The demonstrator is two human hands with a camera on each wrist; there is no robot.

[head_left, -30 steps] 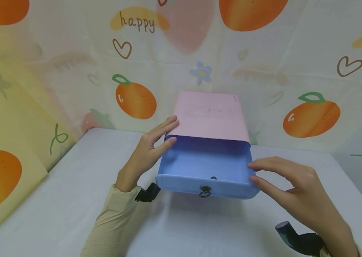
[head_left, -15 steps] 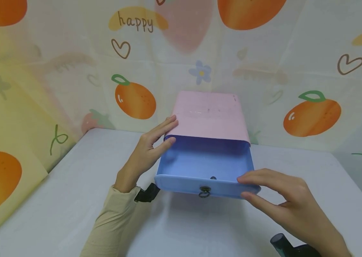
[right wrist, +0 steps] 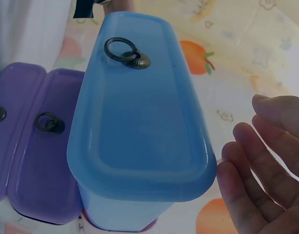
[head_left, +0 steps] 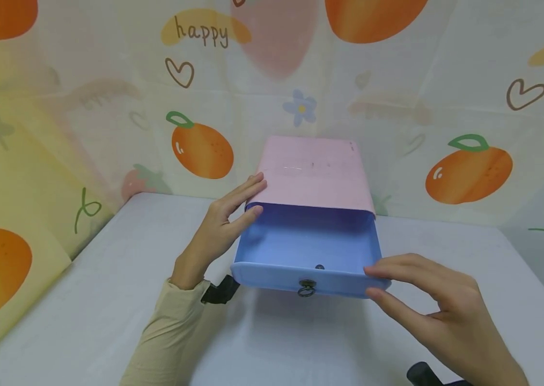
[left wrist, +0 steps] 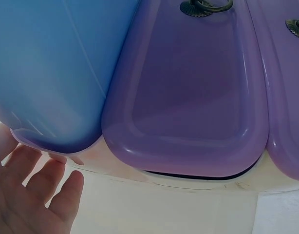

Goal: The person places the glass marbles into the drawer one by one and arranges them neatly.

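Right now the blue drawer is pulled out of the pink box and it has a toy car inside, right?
Not quite. The blue drawer is pulled out of the pink box, but there is no toy car in it: the head view shows only its bare blue floor and the back of the ring handle. The left hand rests against the box's side, and the right hand is at the drawer's front corner.

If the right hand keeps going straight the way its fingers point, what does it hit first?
Most likely the right front corner of the pulled-out blue plastic drawer. The right hand points left at it, fingers at or just short of it; contact is unclear.
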